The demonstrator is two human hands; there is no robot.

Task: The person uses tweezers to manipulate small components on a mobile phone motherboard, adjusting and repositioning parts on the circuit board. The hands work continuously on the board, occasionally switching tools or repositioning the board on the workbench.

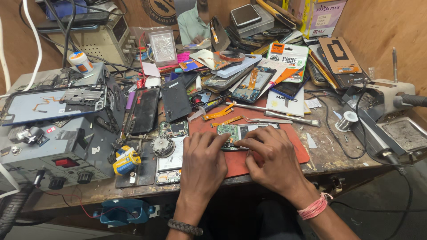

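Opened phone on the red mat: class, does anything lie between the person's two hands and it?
Nothing visible does. The left hand and right hand both already rest on the opened phone, fingers on its near edge on the red mat. The tweezers lie beyond it, clear of the hands.

Both forearms are bare, with no sleeves. The left hand wears a dark braided wristband. The right hand wears pink thread loops at the wrist.
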